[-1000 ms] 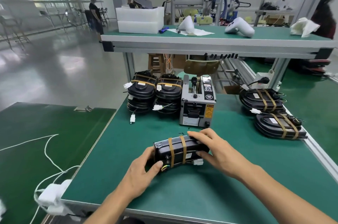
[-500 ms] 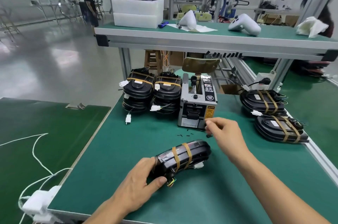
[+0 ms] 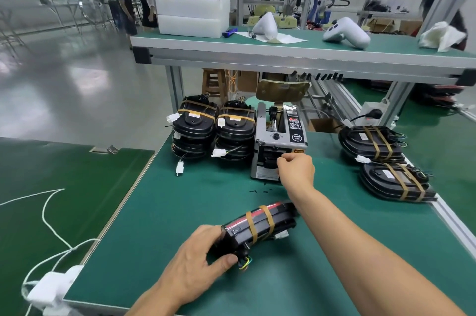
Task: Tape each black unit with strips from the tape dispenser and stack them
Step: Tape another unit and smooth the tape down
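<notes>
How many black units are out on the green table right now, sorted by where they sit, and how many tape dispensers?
Black unit held by the left hand, at the front: 1
Black units lying singly on the right: 2
Stacks of black units at the back left: 2 stacks; units per stack cannot be counted
Tape dispenser, with the right hand at its mouth: 1
Total: 3 single units, 2 stacks, 1 dispenser

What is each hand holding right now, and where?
Left hand grips the black unit by its near end. Right hand is at the tape dispenser mouth; grip unclear.

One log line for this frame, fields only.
phase: fetching tape | left hand: grips black unit on table | right hand: fingers pinched at tape dispenser outlet | strip: not discernible
</notes>
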The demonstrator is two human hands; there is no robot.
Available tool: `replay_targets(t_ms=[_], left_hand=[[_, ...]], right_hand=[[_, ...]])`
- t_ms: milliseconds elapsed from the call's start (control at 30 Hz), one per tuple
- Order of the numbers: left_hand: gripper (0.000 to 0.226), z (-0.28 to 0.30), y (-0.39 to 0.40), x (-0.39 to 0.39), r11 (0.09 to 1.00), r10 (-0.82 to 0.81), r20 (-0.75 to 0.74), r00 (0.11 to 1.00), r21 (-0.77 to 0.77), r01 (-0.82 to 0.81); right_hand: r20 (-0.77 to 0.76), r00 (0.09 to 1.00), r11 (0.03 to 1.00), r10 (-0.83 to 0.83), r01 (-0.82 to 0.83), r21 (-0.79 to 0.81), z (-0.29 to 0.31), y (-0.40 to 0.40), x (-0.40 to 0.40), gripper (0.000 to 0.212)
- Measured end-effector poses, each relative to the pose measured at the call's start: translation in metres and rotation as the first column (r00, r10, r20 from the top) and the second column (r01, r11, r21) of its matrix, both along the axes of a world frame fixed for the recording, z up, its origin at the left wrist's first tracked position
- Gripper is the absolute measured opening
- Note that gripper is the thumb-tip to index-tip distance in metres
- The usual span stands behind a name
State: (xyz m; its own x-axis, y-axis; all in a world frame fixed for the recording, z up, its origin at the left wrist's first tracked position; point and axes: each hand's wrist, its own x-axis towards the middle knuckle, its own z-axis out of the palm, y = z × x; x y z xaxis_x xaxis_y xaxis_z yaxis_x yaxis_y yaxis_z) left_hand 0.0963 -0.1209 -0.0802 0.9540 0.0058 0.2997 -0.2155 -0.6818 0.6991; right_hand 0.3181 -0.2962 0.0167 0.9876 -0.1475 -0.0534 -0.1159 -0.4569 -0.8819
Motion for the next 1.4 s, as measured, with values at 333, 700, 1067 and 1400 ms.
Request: replay_targets(t_ms=[333, 700, 1067, 1400], left_hand=[[0.028, 0.002, -0.001, 0.0, 1.0, -0.005, 0.018, 1.0, -0.014, 0.005], [0.026, -0.001, 0.0, 0.001, 1.0, -0.003, 0.025, 1.0, -0.004, 0.003], [0.042, -0.002, 0.001, 0.003, 0.999, 0.007, -0.013, 1.0, -0.034, -0.007], [0.059, -0.001, 0.002, 0.003, 0.998, 0.029, -0.067, 0.997, -0.048, -0.033]], right_hand=[[-0.244, 0.942, 0.875, -0.23, 0.31, 0.372, 0.004, 0.018, 0.016, 0.005], [-0.391, 0.882, 0.722, -0.264, 0.45, 0.525, 0.0, 0.027, 0.024, 0.026], [-0.336, 0.94, 0.839, -0.051, 0.223, 0.497, 0.001, 0.009, 0.011, 0.019], [0.156, 0.945, 0.892, 0.287, -0.323, 0.317, 0.017, -0.04, -0.125, 0.01]])
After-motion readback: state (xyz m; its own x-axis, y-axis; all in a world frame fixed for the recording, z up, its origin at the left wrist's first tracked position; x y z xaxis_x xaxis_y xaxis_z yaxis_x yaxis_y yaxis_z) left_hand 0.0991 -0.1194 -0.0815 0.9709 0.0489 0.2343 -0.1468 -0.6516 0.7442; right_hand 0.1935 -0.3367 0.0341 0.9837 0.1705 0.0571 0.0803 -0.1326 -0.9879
